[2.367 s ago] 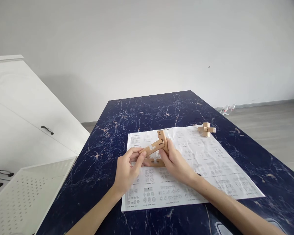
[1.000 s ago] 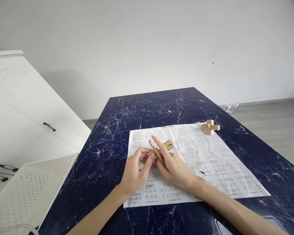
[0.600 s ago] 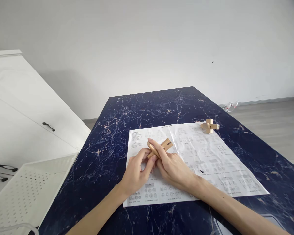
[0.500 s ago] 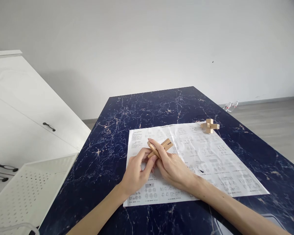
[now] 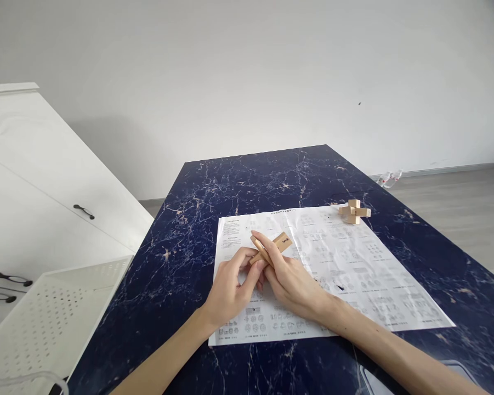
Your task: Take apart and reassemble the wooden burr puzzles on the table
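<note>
Pinching from both sides, the left hand (image 5: 230, 282) and the right hand (image 5: 294, 280) are closed around two crossing pieces above the white printed paper sheet (image 5: 324, 255) on the dark blue, marble-patterned table (image 5: 250, 181). The left thumb and fingers grip the near end of the pale wooden rectangular bar with a black mark like a 3 (image 5: 280, 242); the right index finger lies along the slim pale wooden crossing bar (image 5: 262, 251), its other fingertips partly hidden. Both pieces look light, stiff and hard to damage, though smooth faces could slide under dry fingertips and sharp forcing might dent an edge. The marked bar's free far end and the crossing bar's long sides seem the best holds, keeping fingers off the crossing itself, where the fit is hidden.
</note>
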`<action>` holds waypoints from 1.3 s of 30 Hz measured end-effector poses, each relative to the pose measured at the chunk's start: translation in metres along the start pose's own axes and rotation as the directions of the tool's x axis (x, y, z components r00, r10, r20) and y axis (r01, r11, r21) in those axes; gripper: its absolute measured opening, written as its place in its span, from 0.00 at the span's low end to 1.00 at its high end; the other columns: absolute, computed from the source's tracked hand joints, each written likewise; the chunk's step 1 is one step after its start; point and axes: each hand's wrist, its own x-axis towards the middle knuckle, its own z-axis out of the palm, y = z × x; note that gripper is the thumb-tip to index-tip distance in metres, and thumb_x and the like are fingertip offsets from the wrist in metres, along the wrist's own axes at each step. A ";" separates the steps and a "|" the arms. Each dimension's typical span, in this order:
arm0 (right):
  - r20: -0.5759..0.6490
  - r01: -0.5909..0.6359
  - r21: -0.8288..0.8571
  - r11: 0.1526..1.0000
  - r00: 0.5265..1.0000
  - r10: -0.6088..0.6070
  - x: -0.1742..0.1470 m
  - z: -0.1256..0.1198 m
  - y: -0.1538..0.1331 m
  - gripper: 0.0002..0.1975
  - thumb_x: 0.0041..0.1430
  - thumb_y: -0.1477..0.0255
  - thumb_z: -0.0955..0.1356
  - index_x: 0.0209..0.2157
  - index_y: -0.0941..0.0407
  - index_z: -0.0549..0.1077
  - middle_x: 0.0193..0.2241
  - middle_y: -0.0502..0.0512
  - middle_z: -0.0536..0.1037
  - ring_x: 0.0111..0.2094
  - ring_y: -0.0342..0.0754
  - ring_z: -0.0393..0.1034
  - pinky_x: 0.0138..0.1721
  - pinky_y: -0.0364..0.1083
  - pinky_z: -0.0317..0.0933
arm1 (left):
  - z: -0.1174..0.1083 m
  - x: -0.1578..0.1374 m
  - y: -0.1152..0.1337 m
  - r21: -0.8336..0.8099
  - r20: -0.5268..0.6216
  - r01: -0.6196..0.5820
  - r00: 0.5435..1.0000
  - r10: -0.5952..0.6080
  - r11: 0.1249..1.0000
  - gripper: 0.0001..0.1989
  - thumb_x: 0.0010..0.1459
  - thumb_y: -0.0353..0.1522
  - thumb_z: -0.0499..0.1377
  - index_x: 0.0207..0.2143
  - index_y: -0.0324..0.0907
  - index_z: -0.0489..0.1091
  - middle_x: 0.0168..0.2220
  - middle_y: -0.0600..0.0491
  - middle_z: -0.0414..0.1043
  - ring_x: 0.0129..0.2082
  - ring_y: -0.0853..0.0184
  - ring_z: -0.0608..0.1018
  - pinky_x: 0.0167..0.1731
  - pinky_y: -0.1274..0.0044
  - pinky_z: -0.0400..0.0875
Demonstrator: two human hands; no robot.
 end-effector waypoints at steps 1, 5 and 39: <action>0.002 0.002 0.000 1.000 1.000 -0.002 0.000 0.000 0.000 0.34 0.70 0.78 0.56 0.74 0.56 0.44 0.32 0.55 0.82 0.28 0.51 0.76 0.33 0.49 0.68 | 0.000 0.000 0.000 -0.003 0.004 0.003 1.000 -0.003 1.000 0.09 0.74 0.39 0.55 0.43 0.43 0.69 0.28 0.54 0.76 0.27 0.65 0.80 0.31 0.75 0.75; -0.006 0.019 -0.030 0.999 1.000 -0.019 -0.001 0.002 0.003 0.34 0.70 0.78 0.56 0.74 0.56 0.44 0.32 0.54 0.82 0.28 0.50 0.76 0.32 0.49 0.68 | -0.001 0.000 -0.002 0.001 0.003 0.017 1.000 -0.017 1.000 0.10 0.74 0.39 0.55 0.43 0.43 0.69 0.29 0.54 0.76 0.28 0.65 0.80 0.30 0.74 0.75; 0.161 0.144 -0.218 0.965 0.981 -0.110 0.004 -0.016 0.014 0.06 0.70 0.71 0.69 0.38 0.55 0.68 0.41 0.56 0.72 0.38 0.50 0.69 0.38 0.50 0.67 | -0.029 0.014 -0.020 -0.157 -0.326 0.085 0.936 -0.133 0.984 0.18 0.72 0.46 0.56 0.36 0.42 0.68 0.31 0.55 0.69 0.31 0.69 0.71 0.35 0.77 0.69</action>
